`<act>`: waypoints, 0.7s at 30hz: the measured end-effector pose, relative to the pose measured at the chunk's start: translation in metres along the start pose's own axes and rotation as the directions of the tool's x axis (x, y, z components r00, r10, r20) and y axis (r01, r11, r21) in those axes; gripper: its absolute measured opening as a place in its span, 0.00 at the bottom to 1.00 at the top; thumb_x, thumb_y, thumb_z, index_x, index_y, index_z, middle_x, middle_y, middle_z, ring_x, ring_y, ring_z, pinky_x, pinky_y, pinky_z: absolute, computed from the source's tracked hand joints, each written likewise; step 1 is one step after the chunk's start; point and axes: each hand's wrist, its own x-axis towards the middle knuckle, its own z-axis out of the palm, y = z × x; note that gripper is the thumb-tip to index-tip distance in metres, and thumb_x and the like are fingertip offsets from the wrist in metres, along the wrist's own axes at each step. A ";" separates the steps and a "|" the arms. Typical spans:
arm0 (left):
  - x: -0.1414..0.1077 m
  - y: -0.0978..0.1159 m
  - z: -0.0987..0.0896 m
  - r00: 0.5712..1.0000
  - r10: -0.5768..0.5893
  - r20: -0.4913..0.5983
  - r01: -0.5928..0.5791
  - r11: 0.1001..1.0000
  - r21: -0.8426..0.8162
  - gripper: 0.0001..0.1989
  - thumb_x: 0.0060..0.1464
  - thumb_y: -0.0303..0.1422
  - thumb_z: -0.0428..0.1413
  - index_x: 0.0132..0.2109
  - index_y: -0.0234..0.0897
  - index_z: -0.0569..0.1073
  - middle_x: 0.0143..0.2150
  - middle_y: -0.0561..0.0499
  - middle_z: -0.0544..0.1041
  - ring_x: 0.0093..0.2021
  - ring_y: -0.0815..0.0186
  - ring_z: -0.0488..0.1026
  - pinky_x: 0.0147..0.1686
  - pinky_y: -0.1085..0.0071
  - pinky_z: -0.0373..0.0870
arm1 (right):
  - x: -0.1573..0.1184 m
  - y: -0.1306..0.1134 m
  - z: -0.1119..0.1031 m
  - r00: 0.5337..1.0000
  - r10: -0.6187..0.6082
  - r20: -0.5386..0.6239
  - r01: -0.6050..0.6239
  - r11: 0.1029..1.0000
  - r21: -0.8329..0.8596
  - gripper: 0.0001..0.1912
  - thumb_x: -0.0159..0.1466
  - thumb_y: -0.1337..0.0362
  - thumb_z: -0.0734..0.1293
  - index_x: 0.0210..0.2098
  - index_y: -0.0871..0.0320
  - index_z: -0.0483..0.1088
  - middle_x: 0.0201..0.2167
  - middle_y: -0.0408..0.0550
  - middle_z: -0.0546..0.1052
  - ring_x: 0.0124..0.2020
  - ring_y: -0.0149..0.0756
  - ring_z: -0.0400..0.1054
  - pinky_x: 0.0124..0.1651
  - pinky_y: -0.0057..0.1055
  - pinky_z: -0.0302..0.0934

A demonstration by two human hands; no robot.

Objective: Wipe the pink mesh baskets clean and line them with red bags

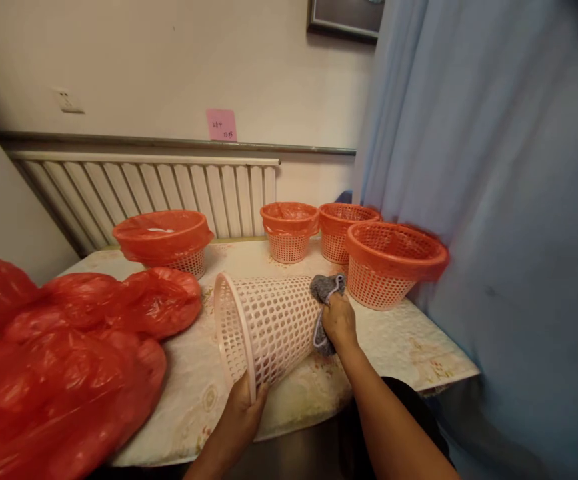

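A pale pink plastic wastebasket (pixel 279 320) with a perforated wall lies tipped on its side above the table, its mouth facing left. My left hand (pixel 245 403) grips its rim at the lower front, thumb outside. At the basket's base end, my right hand (pixel 339 321) is closed on a grey cloth (pixel 325 288) with a light edge and presses it against the basket. The right fingertips are partly hidden by the cloth.
Red plastic bags (pixel 83 373) are heaped at the left on the flowered tablecloth (pixel 193 387). Lined baskets stand behind: one at the back left (pixel 163 240), a small one (pixel 289 233), another (pixel 341 233), and a larger one (pixel 383 267) by the blue curtain (pixel 499 200). A radiator (pixel 169 187) runs along the wall.
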 end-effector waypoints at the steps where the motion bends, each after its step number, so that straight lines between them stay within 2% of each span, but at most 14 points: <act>1: 0.001 0.000 -0.001 1.000 0.000 0.004 0.000 1.000 0.002 0.15 0.55 0.35 0.53 0.48 0.37 0.75 0.49 0.46 0.78 0.57 0.54 0.69 0.60 0.54 0.61 | -0.005 -0.008 -0.002 0.999 -0.043 -0.010 0.043 0.999 0.022 0.15 0.56 0.76 0.58 0.37 0.60 0.71 0.36 0.52 0.74 0.40 0.39 0.64 0.44 0.30 0.57; 4: 0.003 -0.003 -0.001 1.000 0.016 0.024 -0.017 1.000 0.015 0.16 0.57 0.36 0.52 0.49 0.37 0.75 0.50 0.46 0.78 0.56 0.54 0.69 0.60 0.54 0.61 | -0.028 -0.036 -0.008 0.961 -0.261 -0.088 0.272 0.949 0.158 0.18 0.53 0.77 0.58 0.39 0.59 0.71 0.37 0.52 0.73 0.43 0.41 0.63 0.47 0.34 0.58; 6: 0.002 -0.007 0.000 0.998 0.050 0.040 -0.051 0.999 0.018 0.16 0.58 0.37 0.51 0.50 0.37 0.74 0.51 0.45 0.77 0.56 0.54 0.69 0.60 0.54 0.60 | -0.046 -0.056 -0.010 0.883 -0.434 -0.178 0.466 0.852 0.237 0.15 0.54 0.76 0.57 0.36 0.58 0.71 0.34 0.52 0.73 0.42 0.43 0.62 0.48 0.39 0.59; 8: 0.001 -0.010 0.002 0.995 0.080 0.055 -0.080 0.997 0.001 0.17 0.59 0.38 0.50 0.51 0.36 0.73 0.52 0.44 0.77 0.55 0.54 0.70 0.59 0.56 0.62 | -0.062 -0.071 -0.010 0.782 -0.566 -0.261 0.621 0.745 0.246 0.13 0.55 0.73 0.56 0.32 0.58 0.70 0.33 0.52 0.72 0.42 0.44 0.62 0.50 0.45 0.59; 10: 0.000 -0.011 0.004 0.994 0.082 0.074 -0.079 0.996 -0.033 0.17 0.60 0.39 0.49 0.52 0.36 0.72 0.52 0.43 0.76 0.54 0.54 0.71 0.57 0.58 0.65 | -0.074 -0.082 -0.009 0.705 -0.633 -0.321 0.704 0.677 0.213 0.13 0.56 0.72 0.56 0.32 0.58 0.71 0.34 0.53 0.71 0.44 0.47 0.61 0.53 0.51 0.56; 12: -0.001 -0.011 0.006 0.994 0.073 0.087 -0.069 0.996 -0.050 0.17 0.61 0.39 0.49 0.52 0.36 0.72 0.53 0.43 0.76 0.54 0.55 0.71 0.55 0.60 0.67 | -0.077 -0.085 -0.007 0.674 -0.659 -0.333 0.733 0.655 0.186 0.13 0.56 0.72 0.57 0.33 0.58 0.71 0.36 0.53 0.71 0.45 0.48 0.60 0.54 0.52 0.55; 13: -0.001 -0.010 0.006 0.993 0.073 0.089 -0.070 0.997 -0.040 0.18 0.61 0.39 0.49 0.52 0.36 0.72 0.53 0.43 0.76 0.55 0.55 0.71 0.56 0.60 0.66 | -0.074 -0.084 -0.007 0.676 -0.662 -0.324 0.731 0.656 0.186 0.13 0.56 0.72 0.57 0.33 0.58 0.71 0.35 0.53 0.71 0.45 0.47 0.61 0.54 0.50 0.56; 15: -0.002 -0.010 0.007 0.993 0.077 0.085 -0.078 0.997 0.011 0.18 0.60 0.39 0.49 0.52 0.37 0.73 0.53 0.44 0.76 0.56 0.54 0.69 0.58 0.57 0.63 | -0.063 -0.075 -0.005 0.715 -0.636 -0.290 0.696 0.687 0.208 0.12 0.55 0.73 0.57 0.31 0.58 0.71 0.33 0.53 0.72 0.42 0.46 0.61 0.50 0.46 0.59; 18: -0.005 -0.012 0.008 0.994 0.063 0.091 -0.071 0.994 0.087 0.18 0.60 0.38 0.48 0.52 0.37 0.73 0.53 0.44 0.76 0.57 0.53 0.68 0.60 0.54 0.60 | -0.039 -0.053 -0.005 0.837 -0.500 -0.224 0.545 0.802 0.245 0.14 0.54 0.75 0.57 0.34 0.59 0.72 0.35 0.52 0.73 0.42 0.43 0.62 0.48 0.39 0.60; 21: -0.009 -0.014 0.008 0.992 0.057 0.114 -0.069 0.992 0.107 0.19 0.60 0.38 0.47 0.54 0.37 0.72 0.55 0.44 0.75 0.58 0.53 0.67 0.60 0.55 0.60 | -0.015 -0.024 -0.005 0.954 -0.284 -0.096 0.297 0.941 0.161 0.18 0.55 0.76 0.58 0.41 0.60 0.71 0.39 0.52 0.74 0.44 0.41 0.62 0.49 0.33 0.58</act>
